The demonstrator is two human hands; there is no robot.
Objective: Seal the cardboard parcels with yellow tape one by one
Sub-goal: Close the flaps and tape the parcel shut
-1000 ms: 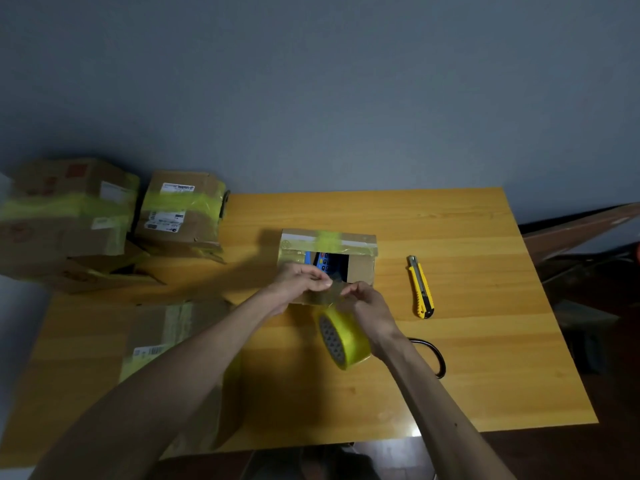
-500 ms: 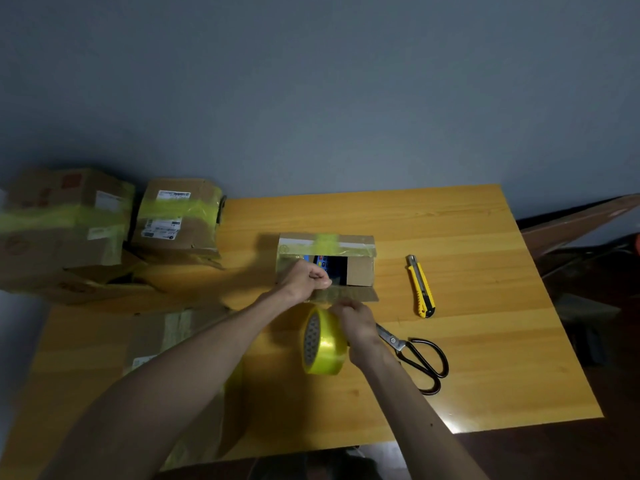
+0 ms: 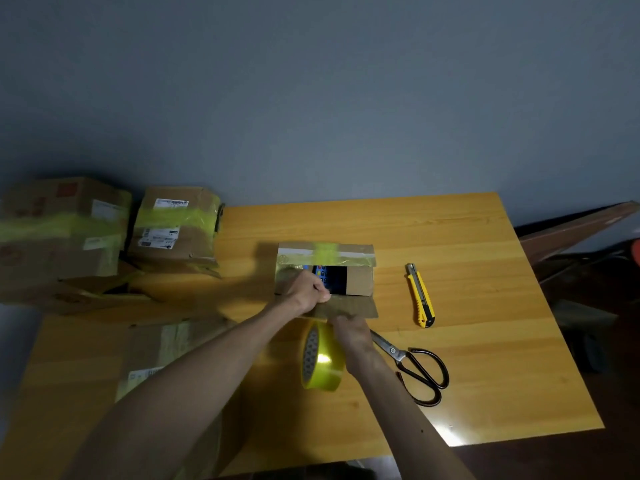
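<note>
Parcel: small brown cardboard parcel point(image 3: 360, 282) sat mid-bench, top open, dark contents showing. Yellow strip ran across far edge only.
Tape: glossy yellow tape roll point(image 3: 325, 365) stood on edge, just near of parcel's folded-out flap.
R hand point(image 3: 351, 336): wrapped round roll's top.
L hand point(image 3: 306, 292): fingers curled at near-left flap edge. Couldn't tell if pinching tape end or just pressing.
Tools: black-handled steel scissors point(image 3: 398, 353) right of roll, yellow utility knife point(image 3: 420, 296) farther right.
Done: two yellow-taped cardboard boxes point(image 3: 173, 230), far left.
Risk: prob. light parcel slides on wooden bench point(image 3: 485, 358) if roll pulled w/o firm L-hand hold. Slack strip could fold, stick to itself. Flaps not closed, so tape may bridge the gap.
</note>
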